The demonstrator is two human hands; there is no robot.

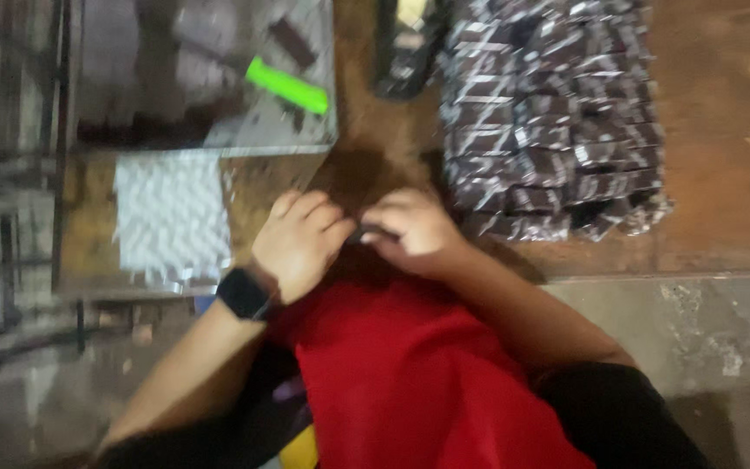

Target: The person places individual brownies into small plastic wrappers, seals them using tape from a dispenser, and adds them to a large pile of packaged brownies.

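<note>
Red cloth (pixel 410 382) fills the near foreground, draped over the person's lap and running up under both hands; just above it the left hand (pixel 299 241) and the right hand (pixel 414 230) meet at the edge of the brown wooden table (pixel 722 130); a black wristwatch (pixel 243 293) sits on the left wrist. Both hands are curled, fingers drawn together, and between them a small dark piece (pixel 373 233) is pinched, the right fingertips closed on one end and the left fingers pressed against the other; motion blur hides what the piece is. Just beyond the right hand lies a large block of small dark foil-wrapped packets (pixel 553 113), packed in rows and reaching the top of the view; its near corner is just beside the knuckles. Left of the hands a white quilted pad (pixel 171 217) lies on the table; behind it stands a clear plastic tray (pixel 219 78) with a bright green bar (pixel 288 85) inside; grey concrete floor (pixel 713 347) shows at right below the table edge.
</note>
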